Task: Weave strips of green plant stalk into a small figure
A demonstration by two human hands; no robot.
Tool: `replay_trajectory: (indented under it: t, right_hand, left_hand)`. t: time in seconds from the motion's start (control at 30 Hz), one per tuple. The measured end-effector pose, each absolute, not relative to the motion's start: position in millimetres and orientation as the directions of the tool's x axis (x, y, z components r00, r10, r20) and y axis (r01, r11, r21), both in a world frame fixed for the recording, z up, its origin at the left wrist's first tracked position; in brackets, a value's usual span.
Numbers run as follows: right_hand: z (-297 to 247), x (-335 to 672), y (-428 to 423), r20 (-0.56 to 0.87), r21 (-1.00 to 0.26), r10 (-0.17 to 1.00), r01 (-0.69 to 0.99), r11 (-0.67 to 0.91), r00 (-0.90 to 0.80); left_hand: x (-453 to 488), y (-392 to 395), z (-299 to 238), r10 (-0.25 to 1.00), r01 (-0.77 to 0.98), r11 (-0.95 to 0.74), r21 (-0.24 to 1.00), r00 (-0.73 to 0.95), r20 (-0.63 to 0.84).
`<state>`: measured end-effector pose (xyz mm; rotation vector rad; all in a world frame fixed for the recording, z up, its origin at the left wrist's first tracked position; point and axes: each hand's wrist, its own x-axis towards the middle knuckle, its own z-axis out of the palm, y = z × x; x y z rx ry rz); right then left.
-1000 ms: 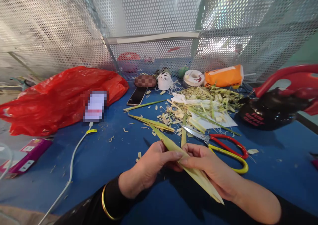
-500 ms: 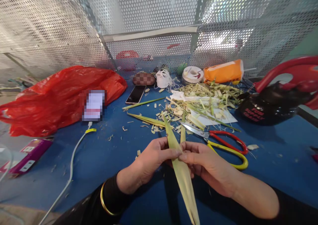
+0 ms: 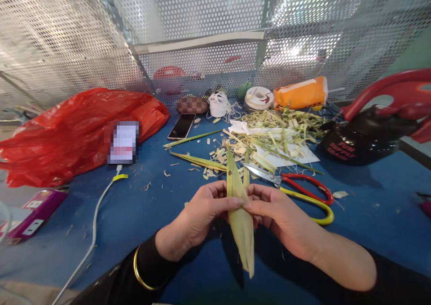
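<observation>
Both my hands pinch a long pale green leaf strip upright over the blue table. My left hand grips its left edge, with a gold bangle on the wrist. My right hand grips its right edge, thumb against the leaf. The leaf's pointed top rises above my fingers and its lower end hangs toward me. Red and yellow handled scissors lie just right of my right hand.
A heap of leaf scraps on white paper lies behind. A red plastic bag, a phone, a white cable, a purple box, thread spools, an orange packet and a black and red device stand around. Perforated metal walls enclose the back.
The leaf strip has swung from lying slanted down to the right to standing upright between my hands, and its lower end now looks shorter. Both hands kept their grip.
</observation>
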<state>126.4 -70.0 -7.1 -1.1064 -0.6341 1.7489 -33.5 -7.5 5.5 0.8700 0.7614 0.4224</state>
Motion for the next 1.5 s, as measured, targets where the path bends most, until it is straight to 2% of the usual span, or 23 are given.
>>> replay_trajectory:
  t: [0.13, 0.5, 0.93, 1.2, 1.5]
  right_hand:
    - [-8.9, 127.5, -69.2, -0.412, -0.786, 0.899, -0.443, -0.432, -0.145]
    - [-8.8, 125.8, -67.5, -0.394, -0.868, 0.918, -0.309, -0.389, -0.050]
    - [-10.6, 125.1, -71.0, -0.371, -0.840, 0.915, -0.363, -0.403, -0.159]
    - [-11.1, 127.3, -70.7, -0.383, -0.767, 0.889, -0.449, -0.458, -0.252]
    - [-12.6, 128.2, -69.8, -0.381, -0.748, 0.897, -0.495, -0.442, -0.226]
  left_hand:
    - [-34.2, -6.5, 3.5, 0.671, 0.002, 0.551, 0.834, 0.593, -0.445]
    - [-35.1, -4.7, 2.5, 0.679, 0.096, 0.497, 0.862, 0.575, -0.456]
    - [-35.9, -6.0, 2.3, 0.616, 0.083, 0.558, 0.826, 0.626, -0.478]
    - [-35.2, -5.6, 2.3, 0.540, 0.038, 0.664, 0.747, 0.666, -0.514]
    - [-33.3, -5.8, 4.0, 0.609, -0.014, 0.636, 0.771, 0.623, -0.491]
